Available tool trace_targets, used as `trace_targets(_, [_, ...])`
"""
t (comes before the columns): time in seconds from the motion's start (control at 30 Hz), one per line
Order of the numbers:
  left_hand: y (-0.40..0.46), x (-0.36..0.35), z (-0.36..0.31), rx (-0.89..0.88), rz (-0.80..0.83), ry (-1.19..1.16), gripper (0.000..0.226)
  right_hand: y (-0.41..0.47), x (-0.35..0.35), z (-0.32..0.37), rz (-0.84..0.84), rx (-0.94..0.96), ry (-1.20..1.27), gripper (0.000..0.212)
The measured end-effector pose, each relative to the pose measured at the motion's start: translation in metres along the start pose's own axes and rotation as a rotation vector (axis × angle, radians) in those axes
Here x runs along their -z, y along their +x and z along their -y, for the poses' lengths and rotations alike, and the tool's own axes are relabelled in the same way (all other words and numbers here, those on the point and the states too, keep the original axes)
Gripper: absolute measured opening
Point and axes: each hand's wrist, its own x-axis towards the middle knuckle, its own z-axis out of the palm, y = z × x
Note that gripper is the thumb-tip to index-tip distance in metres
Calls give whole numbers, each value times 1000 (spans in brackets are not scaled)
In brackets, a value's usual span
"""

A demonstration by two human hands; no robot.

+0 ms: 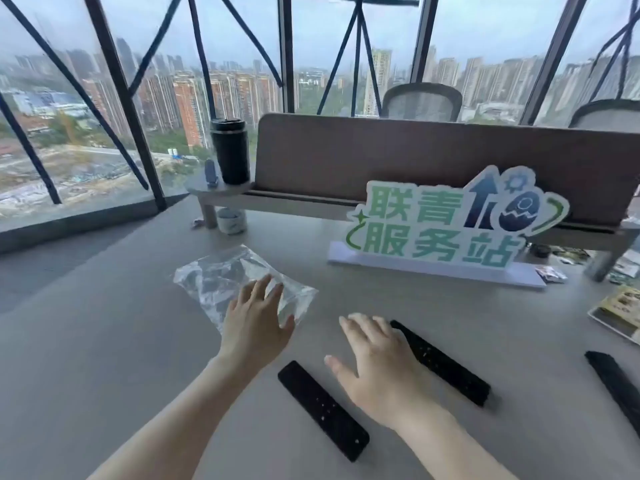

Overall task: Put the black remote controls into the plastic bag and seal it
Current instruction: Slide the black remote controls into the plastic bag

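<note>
A clear plastic bag [221,277] lies flat and crumpled on the grey table. My left hand [254,320] is spread open over the bag's near right corner, fingertips on or just above it. Three black remote controls lie on the table. One remote [322,408] lies between my forearms. A second remote [446,365] lies to the right of my right hand [377,362], which hovers open over its far end and hides part of it. The third remote [616,386] lies at the right edge, partly cut off.
A white and green sign [446,223] stands on the table behind the remotes. Behind it runs a brown divider with a shelf [311,199] bearing a black tumbler [230,150]. A small cup [231,220] sits under the shelf. Packets and a tray [620,313] crowd the far right.
</note>
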Motion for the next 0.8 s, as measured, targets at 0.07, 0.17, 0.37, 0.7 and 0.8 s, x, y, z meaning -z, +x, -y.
trace_targets(0.07, [-6, -7, 9, 41, 48, 9, 49, -15, -7, 10, 136, -71, -28, 76])
trace_targets(0.17, [-3, -15, 20, 51, 14, 22, 26, -33, -18, 22, 228, -192, -17, 59])
trace_targets(0.37, [-10, -1, 19, -34, -7, 9, 19, -44, -9, 25, 375, -351, 225, 36])
trace_targets(0.7, [-48, 20, -31, -206, -22, -249, 22, -33, 31, -1, 334, -536, 901, 31])
trace_targets(0.8, [-56, 28, -49, -211, -18, -299, 26, -16, 23, 7, 298, -593, 1142, 20])
